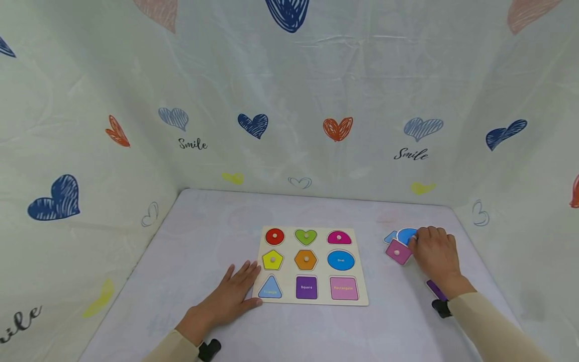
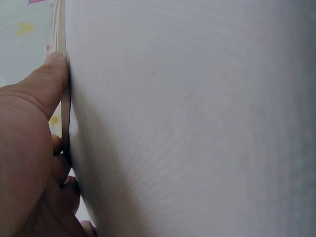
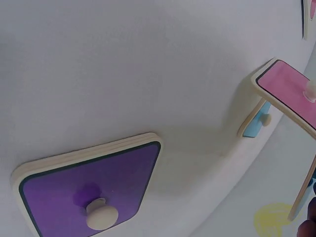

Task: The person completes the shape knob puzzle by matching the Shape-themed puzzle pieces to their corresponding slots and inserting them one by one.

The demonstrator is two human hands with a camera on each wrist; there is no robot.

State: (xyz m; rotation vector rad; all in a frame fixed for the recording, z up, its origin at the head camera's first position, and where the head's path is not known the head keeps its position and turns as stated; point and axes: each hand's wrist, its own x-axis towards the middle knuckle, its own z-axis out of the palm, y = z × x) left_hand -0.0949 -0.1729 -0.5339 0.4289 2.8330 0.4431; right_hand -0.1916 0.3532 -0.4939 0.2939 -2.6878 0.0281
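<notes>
A wooden shape puzzle board (image 1: 288, 286) lies on the table. My left hand (image 1: 230, 295) rests flat at its left edge, fingers straight; in the left wrist view the thumb (image 2: 47, 81) touches the board's edge. Knobbed pieces fill the circle, heart, semicircle, pentagon and hexagon places, while the oval, triangle, square and rectangle places show printed words. My right hand (image 1: 436, 254) pinches the blue oval piece (image 1: 405, 235), tilted in the right wrist view. Beside it are the pink rectangle piece (image 1: 398, 252), the light blue triangle piece (image 1: 390, 236) and the purple square piece (image 3: 94, 182).
The white table (image 1: 203, 226) is bordered by a pale curtain (image 1: 289, 80) printed with hearts and words. The purple square piece lies under my right wrist, partly hidden in the head view. The pink rectangle overlaps the triangle.
</notes>
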